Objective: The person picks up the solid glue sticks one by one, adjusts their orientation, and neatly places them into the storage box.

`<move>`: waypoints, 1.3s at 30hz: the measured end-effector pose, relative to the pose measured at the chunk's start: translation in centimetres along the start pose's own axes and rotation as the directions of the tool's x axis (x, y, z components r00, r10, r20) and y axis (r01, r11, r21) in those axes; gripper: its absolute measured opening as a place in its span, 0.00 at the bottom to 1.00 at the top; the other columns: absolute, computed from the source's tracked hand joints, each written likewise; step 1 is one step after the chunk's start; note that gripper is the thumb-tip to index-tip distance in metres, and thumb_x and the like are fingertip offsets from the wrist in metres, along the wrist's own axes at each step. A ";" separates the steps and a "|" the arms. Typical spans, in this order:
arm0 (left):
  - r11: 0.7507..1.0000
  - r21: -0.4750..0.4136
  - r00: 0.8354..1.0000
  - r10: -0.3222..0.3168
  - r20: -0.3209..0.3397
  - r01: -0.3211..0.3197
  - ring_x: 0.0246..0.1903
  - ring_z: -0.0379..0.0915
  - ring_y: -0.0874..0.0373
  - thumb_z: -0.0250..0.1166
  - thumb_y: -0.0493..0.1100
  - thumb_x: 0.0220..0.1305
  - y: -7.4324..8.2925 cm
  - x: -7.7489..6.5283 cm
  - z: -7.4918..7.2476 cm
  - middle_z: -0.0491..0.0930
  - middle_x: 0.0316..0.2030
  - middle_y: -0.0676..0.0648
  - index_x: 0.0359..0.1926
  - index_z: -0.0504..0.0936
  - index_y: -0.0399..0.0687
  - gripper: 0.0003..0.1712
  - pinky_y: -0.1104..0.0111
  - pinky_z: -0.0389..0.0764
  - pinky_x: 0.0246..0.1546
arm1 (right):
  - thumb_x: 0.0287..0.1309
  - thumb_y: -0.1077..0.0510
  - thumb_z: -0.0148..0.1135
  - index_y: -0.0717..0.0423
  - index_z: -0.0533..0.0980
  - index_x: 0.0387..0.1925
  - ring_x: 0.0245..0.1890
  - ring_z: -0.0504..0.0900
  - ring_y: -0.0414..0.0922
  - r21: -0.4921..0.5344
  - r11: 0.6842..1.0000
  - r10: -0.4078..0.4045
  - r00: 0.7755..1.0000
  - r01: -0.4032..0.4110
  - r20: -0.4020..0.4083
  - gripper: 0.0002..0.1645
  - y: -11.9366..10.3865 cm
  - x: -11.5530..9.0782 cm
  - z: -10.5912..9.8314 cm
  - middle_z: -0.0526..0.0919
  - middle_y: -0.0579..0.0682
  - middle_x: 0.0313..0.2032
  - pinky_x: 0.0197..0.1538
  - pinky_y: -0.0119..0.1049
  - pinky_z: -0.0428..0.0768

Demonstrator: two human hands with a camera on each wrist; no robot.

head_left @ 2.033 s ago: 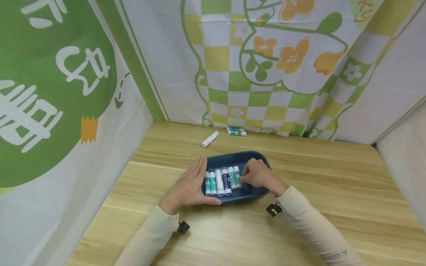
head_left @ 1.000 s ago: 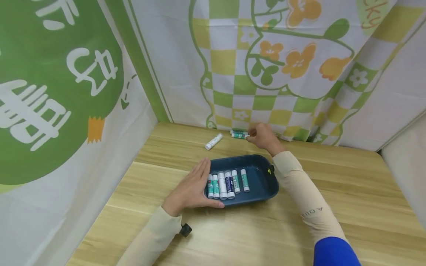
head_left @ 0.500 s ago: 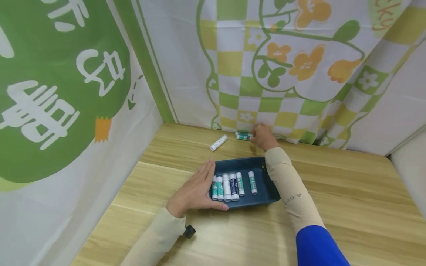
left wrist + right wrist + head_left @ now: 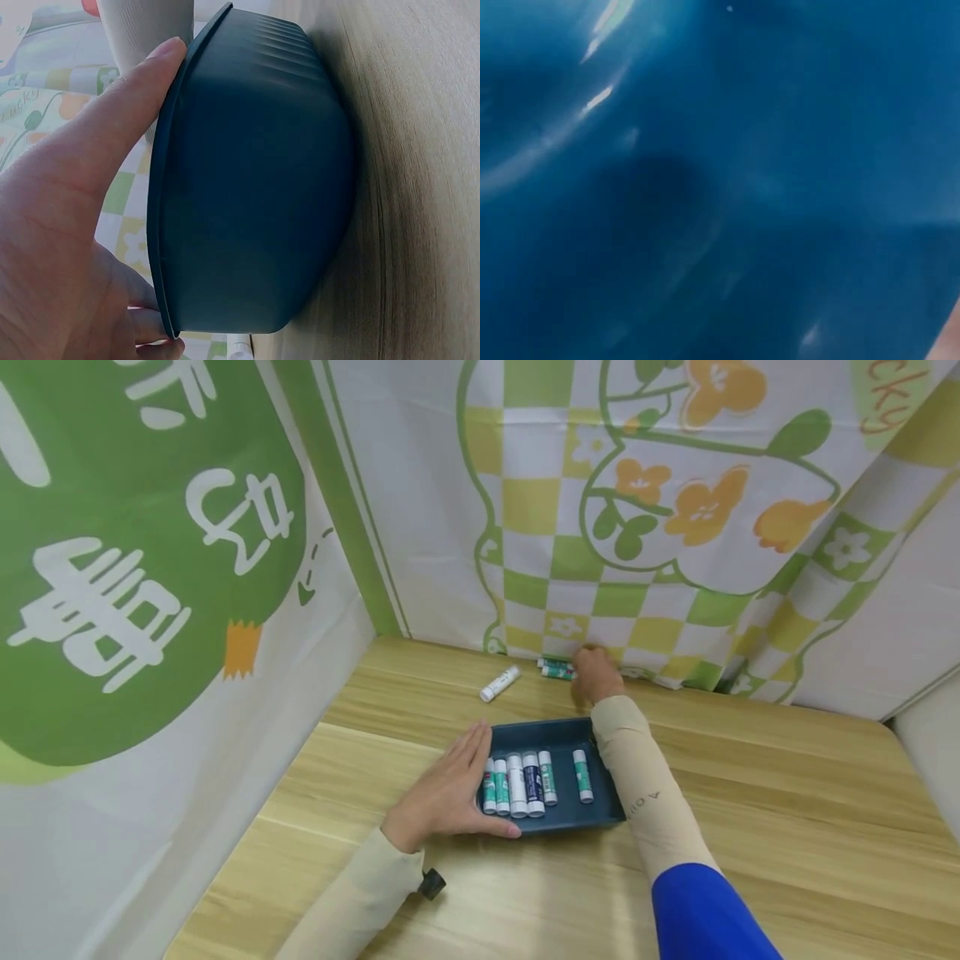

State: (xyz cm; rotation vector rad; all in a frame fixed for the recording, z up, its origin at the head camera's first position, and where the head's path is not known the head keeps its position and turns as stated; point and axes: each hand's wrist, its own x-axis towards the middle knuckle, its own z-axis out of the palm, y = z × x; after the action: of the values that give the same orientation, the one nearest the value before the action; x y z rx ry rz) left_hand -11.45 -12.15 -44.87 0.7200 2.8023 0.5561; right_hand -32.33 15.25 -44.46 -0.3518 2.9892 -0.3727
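Note:
My left hand (image 4: 450, 793) holds the left end of a dark blue plastic tray (image 4: 555, 827), thumb along the near rim and fingers at the far corner. The left wrist view shows the thumb on the rim of the tray (image 4: 247, 195). A row of several glue sticks, one with a navy label (image 4: 533, 785), stands side by side in the tray's left half; a green-labelled glue stick (image 4: 582, 777) lies apart to their right. My right hand (image 4: 597, 675) is at the right ends of two green glue sticks (image 4: 557, 673) by the back curtain; its fingertips are hidden, so I cannot tell its grip.
A white glue stick (image 4: 499, 683) lies slanted on the wooden table (image 4: 787, 793) behind the tray. A checked, flowered curtain (image 4: 592, 585) hangs along the back edge, and a green-and-white sheet (image 4: 247, 710) on the left. Tray surface (image 4: 780, 187) fills the right wrist view, blurred.
My right hand has gone from the glue sticks in the tray to the pair at the back. The rightmost glue stick in the tray now lies apart from the row. My left hand stays on the tray.

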 end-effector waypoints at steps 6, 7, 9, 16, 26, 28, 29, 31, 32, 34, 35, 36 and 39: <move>1.000 -0.001 1.000 -0.003 0.006 0.003 0.86 0.32 0.46 0.68 0.86 0.48 0.4 0.0 0.0 0.34 0.86 0.38 0.85 0.36 0.39 0.85 0.53 0.46 0.86 | 0.53 0.71 0.72 0.63 0.81 0.40 0.47 0.86 0.60 -0.033 0.998 0.046 0.999 -0.045 0.026 0.12 0.1 -0.3 0.4 0.87 0.62 0.43 0.52 0.53 0.88; 1.000 -0.003 1.000 0.000 0.005 0.000 0.86 0.32 0.46 0.68 0.86 0.48 0.4 0.0 0.1 0.34 0.86 0.38 0.85 0.36 0.39 0.85 0.53 0.46 0.86 | 0.54 0.71 0.72 0.64 0.81 0.40 0.47 0.86 0.60 -0.036 0.998 0.050 0.998 -0.049 0.028 0.11 0.1 -0.3 0.5 0.87 0.62 0.43 0.53 0.53 0.88; 1.000 -0.003 1.000 0.002 0.007 -0.002 0.86 0.31 0.46 0.68 0.86 0.48 0.4 -0.1 0.1 0.33 0.86 0.38 0.85 0.36 0.39 0.85 0.53 0.46 0.86 | 0.55 0.69 0.72 0.63 0.81 0.39 0.46 0.86 0.60 -0.041 0.998 0.050 0.998 -0.049 0.030 0.09 0.2 -0.4 0.6 0.88 0.61 0.42 0.53 0.53 0.88; 1.000 0.000 1.000 0.019 -0.003 -0.019 0.86 0.32 0.46 0.68 0.86 0.48 0.3 0.1 0.2 0.34 0.86 0.37 0.85 0.37 0.37 0.85 0.53 0.46 0.86 | 0.47 0.70 0.78 0.62 0.84 0.33 0.44 0.86 0.57 0.014 1.000 0.012 0.998 -0.013 0.059 0.11 0.3 -0.8 0.0 0.87 0.59 0.41 0.48 0.49 0.90; 1.000 0.015 1.000 0.015 0.005 -0.015 0.86 0.32 0.45 0.68 0.86 0.49 0.0 0.0 0.1 0.34 0.86 0.37 0.85 0.37 0.37 0.85 0.52 0.46 0.86 | 0.59 0.68 0.71 0.49 0.57 0.11 0.23 0.54 0.42 -0.010 0.954 -0.300 0.954 0.300 0.006 0.34 -0.3 -2.0 -3.3 0.54 0.43 0.18 0.29 0.34 0.57; 1.000 0.013 1.000 0.015 0.006 -0.015 0.86 0.32 0.45 0.68 0.86 0.49 -0.1 0.0 0.1 0.33 0.86 0.38 0.85 0.37 0.37 0.85 0.52 0.46 0.86 | 0.60 0.67 0.71 0.49 0.57 0.13 0.22 0.52 0.41 -0.001 0.940 -0.342 0.940 0.342 -0.001 0.33 -0.3 -2.4 -3.9 0.53 0.42 0.18 0.30 0.34 0.55; 1.000 0.010 1.000 0.013 0.010 -0.013 0.86 0.31 0.45 0.68 0.86 0.49 -0.1 -0.1 0.0 0.32 0.86 0.38 0.85 0.36 0.37 0.85 0.52 0.46 0.86 | 0.62 0.66 0.70 0.50 0.59 0.14 0.22 0.52 0.42 0.002 0.935 -0.355 0.935 0.355 0.002 0.32 -0.2 -2.7 -4.3 0.54 0.43 0.18 0.30 0.35 0.56; 1.000 0.005 1.000 0.014 0.013 -0.015 0.86 0.31 0.45 0.67 0.86 0.49 -0.1 -0.1 0.0 0.32 0.86 0.38 0.85 0.36 0.38 0.84 0.51 0.46 0.86 | 0.64 0.64 0.70 0.53 0.67 0.15 0.23 0.60 0.42 0.008 0.934 -0.359 0.933 0.358 0.009 0.26 -0.2 -3.3 -5.1 0.63 0.45 0.19 0.31 0.37 0.64; 1.000 0.000 1.000 0.013 0.010 -0.013 0.86 0.32 0.45 0.67 0.86 0.50 -0.2 -0.1 -0.1 0.32 0.86 0.39 0.85 0.37 0.38 0.84 0.51 0.46 0.86 | 0.65 0.63 0.71 0.54 0.71 0.17 0.24 0.66 0.42 0.009 0.932 -0.361 0.932 0.361 0.009 0.22 -0.2 -3.7 -5.4 0.69 0.46 0.20 0.32 0.38 0.70; 1.000 -0.009 1.000 0.003 0.005 -0.003 0.86 0.34 0.45 0.65 0.86 0.51 -0.2 -0.1 -0.3 0.34 0.86 0.39 0.85 0.37 0.38 0.83 0.51 0.48 0.85 | 0.66 0.63 0.71 0.56 0.76 0.22 0.29 0.76 0.45 0.015 0.931 -0.366 0.931 0.366 0.008 0.17 -0.2 -4.5 -6.2 0.79 0.49 0.25 0.37 0.43 0.80; 1.000 -0.018 1.000 -0.001 0.000 0.001 0.86 0.35 0.45 0.65 0.86 0.52 -0.2 -0.1 -0.5 0.35 0.86 0.38 0.85 0.38 0.38 0.81 0.51 0.48 0.85 | 0.66 0.63 0.70 0.56 0.75 0.22 0.29 0.77 0.45 0.016 0.928 -0.372 0.928 0.372 0.007 0.17 -0.2 -4.9 -6.5 0.78 0.50 0.25 0.38 0.44 0.81; 1.000 -0.025 1.000 -0.006 -0.006 0.006 0.86 0.36 0.44 0.64 0.85 0.54 -0.3 -0.1 -0.7 0.37 0.86 0.38 0.85 0.39 0.38 0.80 0.51 0.50 0.85 | 0.66 0.63 0.70 0.56 0.74 0.21 0.29 0.77 0.45 0.020 0.925 -0.379 0.925 0.379 0.002 0.18 -0.2 -5.3 -6.8 0.78 0.50 0.25 0.38 0.45 0.82; 0.999 -0.029 1.000 -0.026 -0.014 0.026 0.85 0.40 0.43 0.59 0.84 0.60 -0.3 -0.1 -1.4 0.40 0.86 0.38 0.85 0.42 0.38 0.74 0.50 0.53 0.84 | 0.67 0.65 0.69 0.54 0.66 0.19 0.25 0.71 0.42 0.017 0.909 -0.416 0.909 0.416 -0.010 0.24 -0.3 -6.5 -7.4 0.68 0.46 0.21 0.35 0.41 0.77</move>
State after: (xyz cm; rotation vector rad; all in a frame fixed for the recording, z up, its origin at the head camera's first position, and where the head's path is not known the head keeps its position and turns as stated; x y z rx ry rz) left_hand -11.85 -12.91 -43.68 0.6758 2.8060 0.5984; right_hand -26.96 18.26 -36.76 -0.9949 2.8946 -0.4359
